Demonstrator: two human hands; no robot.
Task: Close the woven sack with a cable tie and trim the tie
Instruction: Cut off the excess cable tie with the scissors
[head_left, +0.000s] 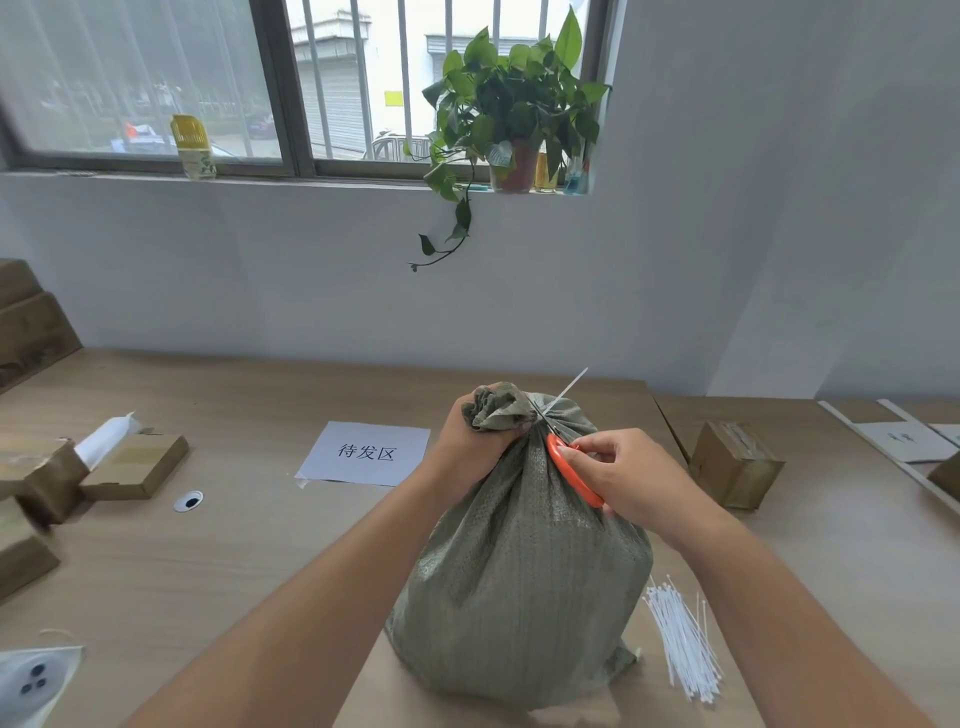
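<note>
Wooden table, left hand clenching sack neck, right hand gripping scissors at cable tie

Daylight enters through a dark-framed window with vertical metal bars set in a pale grey plastered wall. A leafy green trailing plant in a reddish pot stands on the sill. Below, a long light-brown wooden table carries brown cardboard boxes and a white paper sheet printed with black characters.
</note>
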